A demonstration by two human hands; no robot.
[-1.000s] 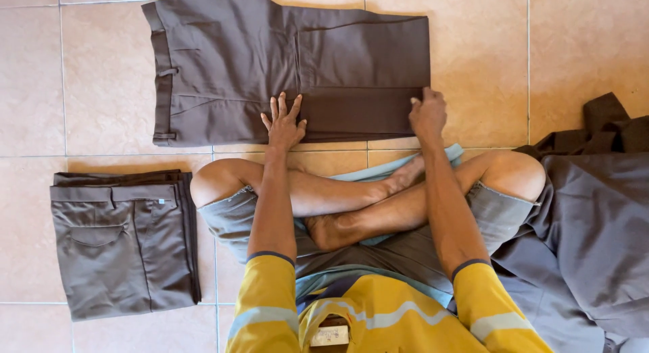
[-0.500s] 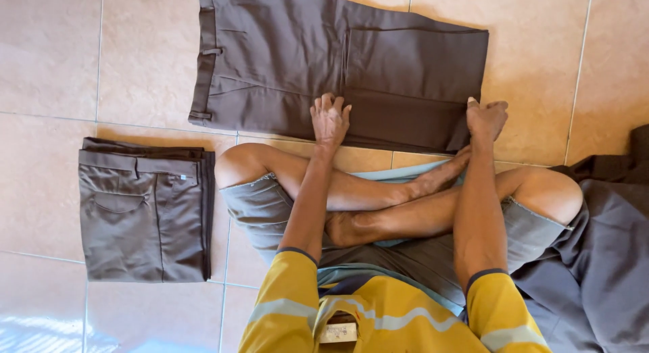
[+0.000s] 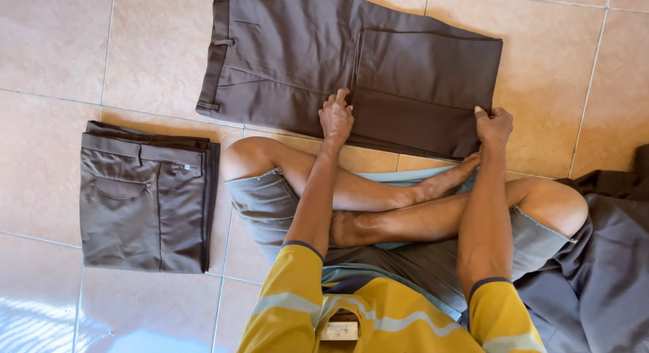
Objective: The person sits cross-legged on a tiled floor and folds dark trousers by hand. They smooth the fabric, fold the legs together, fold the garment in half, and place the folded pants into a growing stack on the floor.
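Left hand [image 3: 336,116]: fingers spread flat, pressing on the brown trousers [image 3: 291,62] near their middle fold, grasping nothing. Right hand [image 3: 493,125]: fingers curled on the near right corner of the folded leg; whether they pinch the cloth, cannot tell. Trousers lie half-folded on the tiled floor [image 3: 54,49] before the crossed legs; 1 folded stack [image 3: 145,197] lies left, loose grey cloth [image 3: 602,272] right.

The trousers [image 3: 351,69] spread at the far edge of the floor [image 3: 67,49] were plain dark brown. The folded trousers [image 3: 145,194] toward the left edge were a lighter grey-brown, unpatterned. The floor tiles were glossy beige-pink with pale grout lines. The shirt [image 3: 385,319] was yellow with grey bands and dark-edged sleeves. The shorts [image 3: 267,201] were grey. The cloth heap [image 3: 602,272] at the right edge was grey-brown.
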